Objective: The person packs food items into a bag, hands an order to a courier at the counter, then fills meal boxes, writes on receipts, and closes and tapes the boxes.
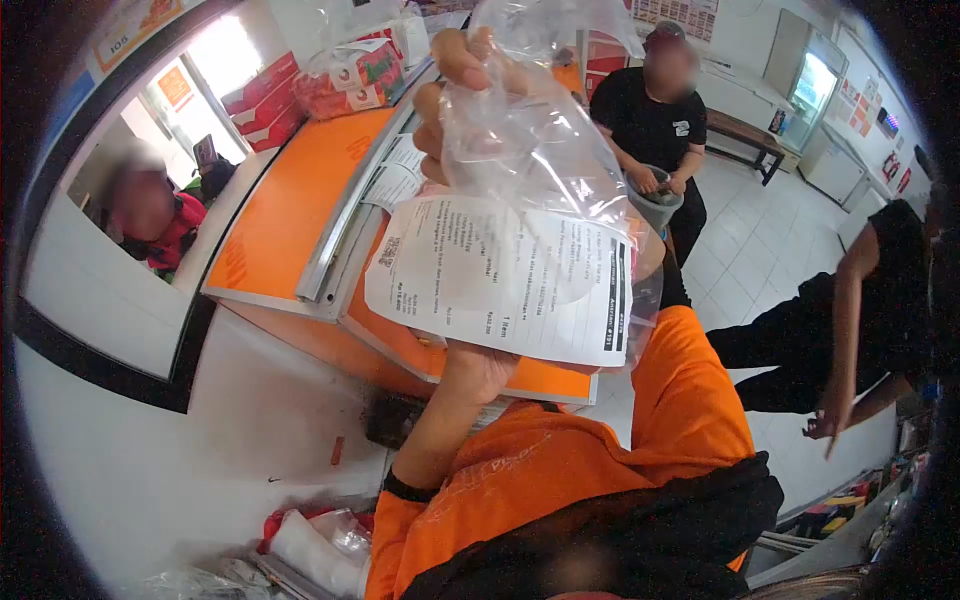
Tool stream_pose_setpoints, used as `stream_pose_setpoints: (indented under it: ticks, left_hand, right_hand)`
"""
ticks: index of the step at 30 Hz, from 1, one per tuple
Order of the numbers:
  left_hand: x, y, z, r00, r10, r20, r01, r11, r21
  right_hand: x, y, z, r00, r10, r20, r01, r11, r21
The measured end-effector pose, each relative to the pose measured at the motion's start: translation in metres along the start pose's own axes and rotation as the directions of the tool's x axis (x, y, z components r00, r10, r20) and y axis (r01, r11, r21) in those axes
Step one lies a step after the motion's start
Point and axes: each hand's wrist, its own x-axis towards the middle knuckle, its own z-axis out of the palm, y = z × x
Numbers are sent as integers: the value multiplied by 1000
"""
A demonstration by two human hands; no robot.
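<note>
A clear plastic bag (530, 150) hangs in front of me, its top gathered in my right hand (460, 75), whose fingers wrap around it. A printed order slip (500, 275) with a QR code and the words "1 item" lies against the front of the bag. From beneath, my left hand (480, 370) holds the lower part of the bag; its fingers are hidden behind the slip. Slip and clear film hide most of what is inside the bag.
An orange counter (300, 200) carries a bag of red boxes (355, 80) and another printed slip (398, 175). Someone sits beyond the service window (100, 290). A person in black (650, 120) handles a grey bucket (655, 205); another person (850, 310) stands at right.
</note>
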Motion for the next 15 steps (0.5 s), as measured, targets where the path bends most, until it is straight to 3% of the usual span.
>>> stream_pose_setpoints:
  ticks: [2, 4, 5, 10, 15]
  left_hand:
    - [-4, -1, 19, 957, 115, -268, -35, 957, 287]
    - [-4, -1, 6, 996, 38, 82, -31, 995, -90]
    - [-5, 0, 1, 964, 48, 260, 24, 963, -270]
    - [-9, 12, 13, 902, 24, 430, 93, 964, -248]
    - [-14, 21, 29, 857, 81, 508, -2, 988, -155]
  right_hand:
    - [-1, 2, 14, 997, 22, 72, -26, 998, 57]
    - [0, 5, 31, 985, 66, 158, -84, 990, 111]
    - [1, 8, 41, 975, 89, 203, -118, 984, 135]
    - [16, 33, 92, 889, 175, 424, -288, 932, 219]
    - [35, 57, 138, 764, 202, 612, -436, 861, 260]
